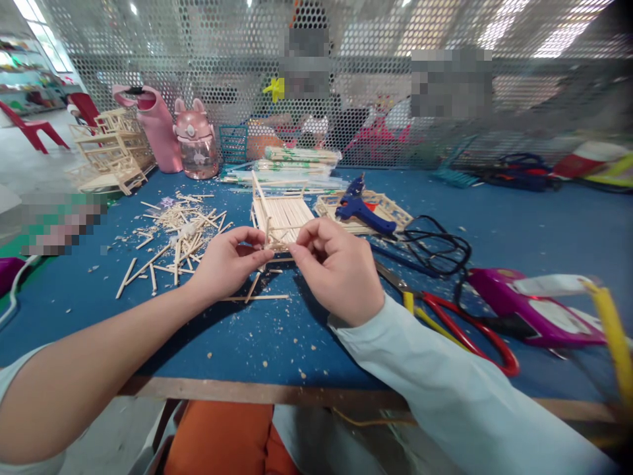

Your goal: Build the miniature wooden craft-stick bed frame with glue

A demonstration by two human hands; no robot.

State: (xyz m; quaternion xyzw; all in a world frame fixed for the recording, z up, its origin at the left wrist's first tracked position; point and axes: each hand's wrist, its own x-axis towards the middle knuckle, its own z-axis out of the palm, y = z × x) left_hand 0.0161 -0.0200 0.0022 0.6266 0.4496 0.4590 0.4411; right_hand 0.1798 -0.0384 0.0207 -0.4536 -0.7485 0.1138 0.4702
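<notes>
Well inside the table edge [277, 392], left fingers [257, 258] and right fingers [303, 260] pinch the stick frame [285, 216].

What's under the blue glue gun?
Beneath the glue gun is a wooden stick frame, visible on both sides of it. The stretch directly below is covered, so I can't tell what's there.

One head-worn camera looks forward and down over the blue tabletop [524, 237].
</notes>
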